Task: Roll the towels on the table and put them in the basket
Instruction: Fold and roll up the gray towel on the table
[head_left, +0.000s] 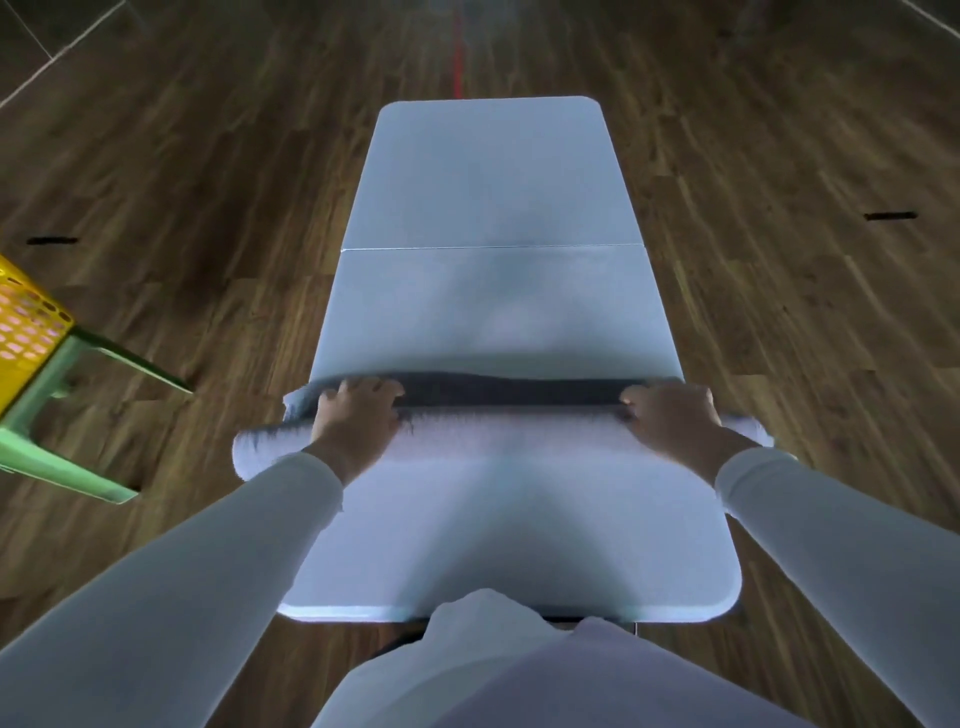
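A white towel (509, 428) lies across the near half of the long white table (488, 187), partly rolled into a thick roll that spans the table's width and overhangs both side edges. A dark shadowed fold runs along the roll's far side. My left hand (358, 415) presses on the roll near its left end, fingers curled over the top. My right hand (670, 421) grips the roll near its right end in the same way. The yellow perforated basket (26, 332) stands at the far left edge of the view, off the table.
The basket rests on a light green stool (62, 415) on the wooden floor to the left of the table. A seam crosses the table at its middle. Black tape marks and a red line lie on the floor.
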